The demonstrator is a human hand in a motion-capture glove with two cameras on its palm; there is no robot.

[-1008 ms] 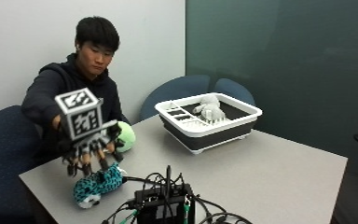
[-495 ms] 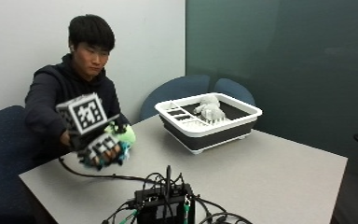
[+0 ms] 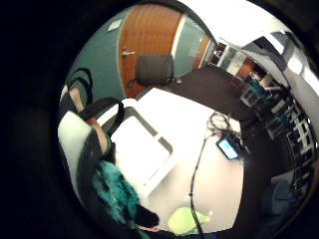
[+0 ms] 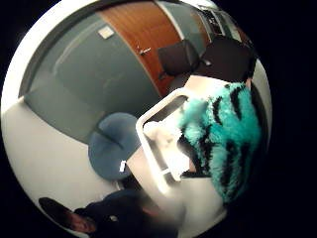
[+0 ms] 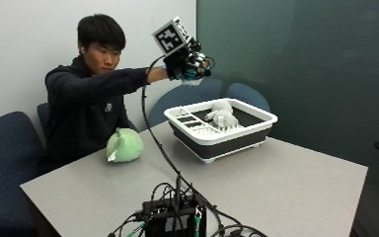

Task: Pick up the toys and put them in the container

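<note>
- Hand (image 5: 188,63), gloved right: raised high at the end of an outstretched arm, above and just behind the container's far rim, fingers curled round a teal toy (image 5: 191,74). A sec ago it was low over the table w/ that toy under it; half a sec ago it had the toy off the table beside the green toy. Since then it's gone up and across toward the container.
- Teal toy: fluffy, teal w/ black stripes; fills a big part of the thumb-side palm view (image 4: 225,139), so it sits right against the palm. In the air, touching nothing else.
- Container (image 5: 221,129): white-rimmed, dark-walled tub on the table, below the hand. White toy (image 5: 221,114) already lies inside.
- Green toy (image 5: 124,145): round, on the table near the person, well apart from the container; not yet picked up.
- Black box w/ cables (image 5: 174,216): at the table's near edge, not part of the job.
- Meaning for the task: lift done, carry nearly done. Judged next step = bring the hand over the tub opening and let go. One toy left after that.
</note>
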